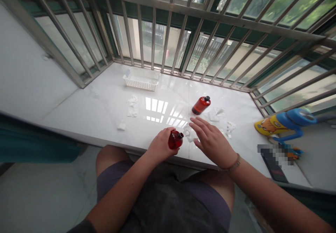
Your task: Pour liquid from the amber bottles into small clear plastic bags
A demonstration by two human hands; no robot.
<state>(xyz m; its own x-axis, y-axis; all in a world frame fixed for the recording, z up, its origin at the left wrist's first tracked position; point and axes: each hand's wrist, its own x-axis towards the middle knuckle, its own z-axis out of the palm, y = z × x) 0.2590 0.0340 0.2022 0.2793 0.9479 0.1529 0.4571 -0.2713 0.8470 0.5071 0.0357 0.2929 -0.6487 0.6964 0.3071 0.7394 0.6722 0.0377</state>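
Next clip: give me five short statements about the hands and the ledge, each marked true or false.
1. The left hand holds a red bottle. True.
2. The right hand grips the capped bottle. False: it is spread open, apart from that bottle.
3. The basket sits by the window bars. True.
4. The blue and yellow toy is at the ledge's left end. False: it is at the right.
5. White scraps lie on the ledge. True.
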